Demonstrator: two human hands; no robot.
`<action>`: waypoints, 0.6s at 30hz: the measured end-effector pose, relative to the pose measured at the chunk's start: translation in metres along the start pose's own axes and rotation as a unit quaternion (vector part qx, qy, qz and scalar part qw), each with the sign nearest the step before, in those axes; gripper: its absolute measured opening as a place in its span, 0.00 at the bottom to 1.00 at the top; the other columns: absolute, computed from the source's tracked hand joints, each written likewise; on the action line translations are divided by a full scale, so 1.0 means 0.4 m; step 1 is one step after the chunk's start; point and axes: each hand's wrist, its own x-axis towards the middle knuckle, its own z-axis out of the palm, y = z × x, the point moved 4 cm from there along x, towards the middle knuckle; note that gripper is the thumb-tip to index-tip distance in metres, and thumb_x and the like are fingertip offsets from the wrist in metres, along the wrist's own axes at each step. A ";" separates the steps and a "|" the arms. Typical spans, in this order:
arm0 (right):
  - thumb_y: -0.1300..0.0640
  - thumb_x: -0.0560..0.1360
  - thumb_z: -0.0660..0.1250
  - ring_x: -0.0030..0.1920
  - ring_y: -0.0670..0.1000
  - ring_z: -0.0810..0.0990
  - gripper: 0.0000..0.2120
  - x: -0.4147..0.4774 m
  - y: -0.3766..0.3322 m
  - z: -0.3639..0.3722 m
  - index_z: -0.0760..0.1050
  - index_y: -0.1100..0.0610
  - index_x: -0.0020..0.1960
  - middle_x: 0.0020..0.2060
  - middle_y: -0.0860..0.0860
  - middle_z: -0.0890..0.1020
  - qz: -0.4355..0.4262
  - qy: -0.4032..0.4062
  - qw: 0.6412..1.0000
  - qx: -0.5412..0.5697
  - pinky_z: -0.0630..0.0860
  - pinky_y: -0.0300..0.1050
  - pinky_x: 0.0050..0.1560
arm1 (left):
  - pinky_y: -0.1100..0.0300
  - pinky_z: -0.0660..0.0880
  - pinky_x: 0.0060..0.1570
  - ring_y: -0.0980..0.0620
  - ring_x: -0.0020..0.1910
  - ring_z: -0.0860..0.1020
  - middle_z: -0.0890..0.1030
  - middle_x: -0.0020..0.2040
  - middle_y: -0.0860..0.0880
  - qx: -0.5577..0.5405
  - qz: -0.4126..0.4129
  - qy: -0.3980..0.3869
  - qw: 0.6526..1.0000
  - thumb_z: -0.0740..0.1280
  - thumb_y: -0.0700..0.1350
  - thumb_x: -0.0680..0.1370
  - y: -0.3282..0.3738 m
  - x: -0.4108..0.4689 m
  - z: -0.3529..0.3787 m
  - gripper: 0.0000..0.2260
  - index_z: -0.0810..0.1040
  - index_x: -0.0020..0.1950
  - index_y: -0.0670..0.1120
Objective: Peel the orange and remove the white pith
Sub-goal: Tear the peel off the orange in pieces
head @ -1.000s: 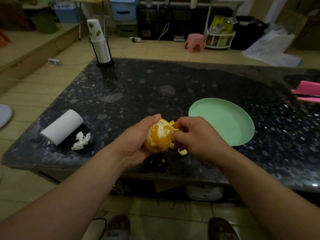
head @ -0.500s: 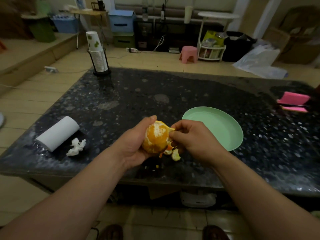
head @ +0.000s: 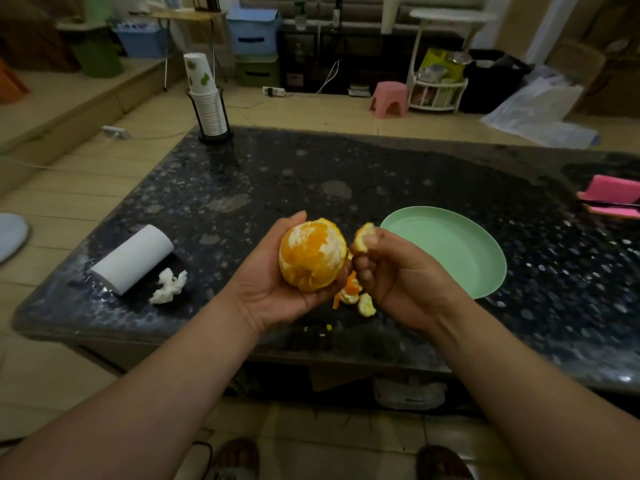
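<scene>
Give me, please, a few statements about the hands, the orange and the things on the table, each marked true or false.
1. The left hand holds the orange. True.
2. The peel scraps lie on the green plate. False: they lie on the table, below the hands and beside the plate.
3. The right hand pinches a piece of peel. True.
4. The orange is fully covered in peel. False: the side that shows is flesh with patches of white pith.
5. The paper roll stands upright. False: it lies on its side, next to a crumpled tissue.
</scene>
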 end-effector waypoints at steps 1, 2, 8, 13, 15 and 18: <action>0.61 0.75 0.70 0.33 0.44 0.78 0.02 0.006 -0.003 -0.003 0.80 0.57 0.43 0.36 0.50 0.79 -0.006 0.026 0.998 0.063 0.78 0.34 0.32 | 0.51 0.85 0.41 0.41 0.44 0.84 0.83 0.50 0.40 -0.025 0.008 0.009 1.000 0.70 0.57 0.78 0.006 0.004 -0.004 0.18 0.83 0.55 0.43; 0.60 0.76 0.70 0.33 0.44 0.78 0.02 0.012 -0.009 -0.012 0.80 0.57 0.44 0.36 0.50 0.79 -0.017 0.055 0.994 0.098 0.78 0.34 0.32 | 0.50 0.85 0.41 0.41 0.45 0.84 0.82 0.52 0.39 -0.049 0.016 0.021 0.998 0.70 0.57 0.79 0.014 0.007 -0.011 0.18 0.82 0.58 0.43; 0.58 0.85 0.67 0.40 0.50 0.85 0.06 0.032 -0.006 -0.097 0.84 0.54 0.56 0.42 0.53 0.87 -0.041 0.183 0.871 -0.453 0.82 0.42 0.37 | 0.46 0.86 0.44 0.38 0.47 0.84 0.84 0.52 0.36 -0.070 0.055 0.116 0.989 0.70 0.57 0.81 0.039 0.021 -0.066 0.19 0.81 0.58 0.41; 0.49 0.83 0.70 0.56 0.48 0.84 0.17 0.025 0.005 -0.054 0.79 0.46 0.72 0.58 0.45 0.85 -0.089 0.153 0.756 -0.630 0.83 0.53 0.58 | 0.49 0.81 0.47 0.40 0.47 0.84 0.86 0.51 0.39 -0.017 0.041 0.170 0.985 0.67 0.58 0.82 0.012 0.028 -0.078 0.18 0.83 0.60 0.45; 0.48 0.83 0.70 0.49 0.45 0.86 0.15 0.006 -0.001 -0.023 0.80 0.45 0.69 0.53 0.45 0.86 -0.103 0.120 0.804 -0.574 0.85 0.47 0.51 | 0.51 0.80 0.48 0.42 0.47 0.84 0.87 0.50 0.41 0.014 0.037 0.171 0.985 0.64 0.58 0.83 0.003 0.029 -0.072 0.17 0.84 0.58 0.47; 0.48 0.84 0.69 0.45 0.46 0.87 0.12 -0.008 0.001 0.006 0.82 0.47 0.66 0.47 0.48 0.88 -0.076 0.057 0.857 -0.506 0.86 0.44 0.43 | 0.50 0.83 0.45 0.43 0.42 0.87 0.88 0.49 0.40 0.049 0.034 0.174 0.983 0.63 0.55 0.84 -0.004 0.027 -0.062 0.17 0.85 0.56 0.45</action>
